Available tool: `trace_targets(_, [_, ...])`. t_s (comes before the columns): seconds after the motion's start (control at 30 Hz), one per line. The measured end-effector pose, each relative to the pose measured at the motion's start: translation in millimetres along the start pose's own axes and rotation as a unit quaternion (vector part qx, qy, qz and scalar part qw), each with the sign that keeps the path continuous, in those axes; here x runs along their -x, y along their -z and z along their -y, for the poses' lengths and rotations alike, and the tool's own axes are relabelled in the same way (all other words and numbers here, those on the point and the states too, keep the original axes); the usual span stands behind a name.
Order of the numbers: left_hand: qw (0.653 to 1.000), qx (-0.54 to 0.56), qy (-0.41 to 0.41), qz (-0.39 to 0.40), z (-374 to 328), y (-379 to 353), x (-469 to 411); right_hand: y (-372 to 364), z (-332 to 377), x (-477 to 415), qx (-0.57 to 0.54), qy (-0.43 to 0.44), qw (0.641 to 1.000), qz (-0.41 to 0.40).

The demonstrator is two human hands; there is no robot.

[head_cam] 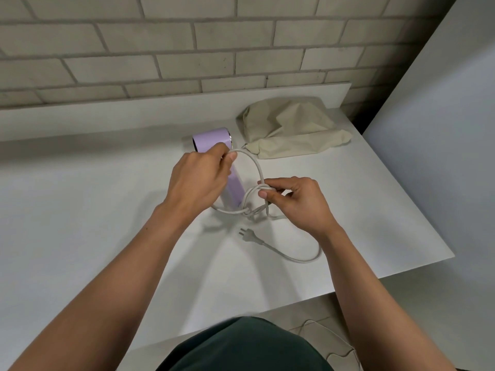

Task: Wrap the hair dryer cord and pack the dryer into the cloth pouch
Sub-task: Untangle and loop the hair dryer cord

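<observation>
The lilac hair dryer [211, 141] is lying on the white bench [80, 196], partly under the left hand [199, 180], which is pinching a loop of the pale cord [258, 170]. The right hand [297, 202] is gripping the gathered coils. The plug [247, 234] is resting nearby, and the cloth pouch [292, 127] is sitting behind.

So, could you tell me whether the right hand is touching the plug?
Apart. The head view shows the plug lying on the table, with a clear gap between it and the right hand.

No readable text anywhere (dryer [211, 141] and pouch [292, 129] unmarked).
</observation>
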State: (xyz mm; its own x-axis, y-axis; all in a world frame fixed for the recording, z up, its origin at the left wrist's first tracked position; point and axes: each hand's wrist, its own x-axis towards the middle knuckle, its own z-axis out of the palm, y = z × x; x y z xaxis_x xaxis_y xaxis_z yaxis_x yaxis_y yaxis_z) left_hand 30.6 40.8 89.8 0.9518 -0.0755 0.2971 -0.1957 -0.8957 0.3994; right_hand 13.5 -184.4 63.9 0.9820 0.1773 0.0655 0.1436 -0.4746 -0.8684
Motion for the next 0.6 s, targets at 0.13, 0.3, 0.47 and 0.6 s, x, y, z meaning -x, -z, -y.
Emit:
trace_targets(0.13, [1.000,-0.015,-0.024,0.012,9,1,-5,1,2,-1,0.069,0.025,0.997,0.005])
trace_targets(0.3, [0.951,-0.103,-0.290,0.041,-3,6,-11,5,2,-4,0.129,0.066,0.989,0.032])
trace_targets(0.47, [0.927,-0.116,-0.356,-0.001,-11,-3,-20,8,2,-8,0.161,0.080,0.983,0.025])
trace_targets(0.6, [0.931,-0.135,-0.336,-0.035,-12,-3,-21,8,3,-9,0.140,0.062,0.988,0.012])
